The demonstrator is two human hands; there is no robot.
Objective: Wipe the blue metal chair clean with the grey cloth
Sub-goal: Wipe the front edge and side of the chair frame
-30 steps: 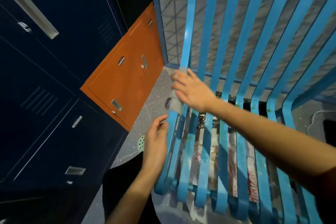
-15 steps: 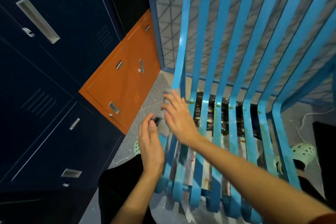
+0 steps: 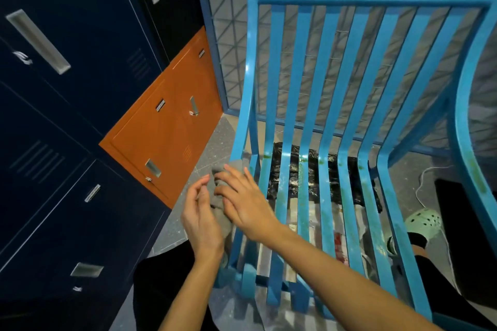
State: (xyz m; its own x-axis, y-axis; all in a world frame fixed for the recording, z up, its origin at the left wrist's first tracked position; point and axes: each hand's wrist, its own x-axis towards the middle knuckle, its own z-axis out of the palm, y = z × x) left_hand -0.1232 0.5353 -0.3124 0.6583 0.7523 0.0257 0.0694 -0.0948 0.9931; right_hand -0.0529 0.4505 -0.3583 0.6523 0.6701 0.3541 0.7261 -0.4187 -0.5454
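We are holding the grey cloth (image 3: pixel 222 212) between our two hands at the near left edge of the blue chair (image 3: pixel 304 105). The left hand (image 3: pixel 201 220) is cupping it from outside with fingers loosely curled, and the right hand (image 3: pixel 243 203) is pressing it with fingers spread flat, not clenched. Just beyond the fingers, the seat slats are showing green and whitish smears (image 3: pixel 301 166), so we are judging the wiping barely begun: most of the seat, the back and the right arm are left. Beneath the slats, printed paper (image 3: pixel 337 243) is showing red writing too blurred to read. Farther left, the lockers' (image 3: pixel 88 43) labels are unreadable too.
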